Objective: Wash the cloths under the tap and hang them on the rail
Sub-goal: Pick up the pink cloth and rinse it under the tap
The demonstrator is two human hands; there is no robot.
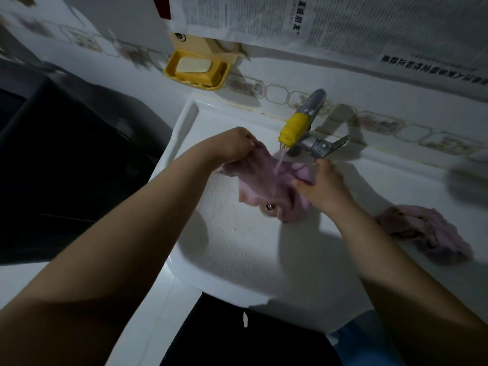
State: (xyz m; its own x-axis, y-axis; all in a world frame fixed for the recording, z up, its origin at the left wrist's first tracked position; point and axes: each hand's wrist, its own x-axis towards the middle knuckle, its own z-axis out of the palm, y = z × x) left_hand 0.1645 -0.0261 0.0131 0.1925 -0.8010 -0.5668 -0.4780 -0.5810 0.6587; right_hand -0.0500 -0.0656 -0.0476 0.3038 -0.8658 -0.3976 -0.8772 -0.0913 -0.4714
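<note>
A purple cloth [264, 178] is stretched over the white sink [232, 249], directly under the tap [306, 120]. Water runs from the tap's yellow nozzle [293, 129] onto the cloth's middle. My left hand [232, 145] grips the cloth's left upper edge. My right hand [324, 186] grips its right side, just below the tap's lever. The cloth's lower part hangs into the basin and covers part of the drain [270, 206]. A second purple cloth [427, 233] lies bunched on the sink's right ledge. No rail is in view.
A yellow soap dish [196, 70] with a white bar hangs on the tiled wall above the sink's left corner. Newspaper sheets [317, 22] cover the wall above. A dark appliance [66, 159] stands to the left of the sink.
</note>
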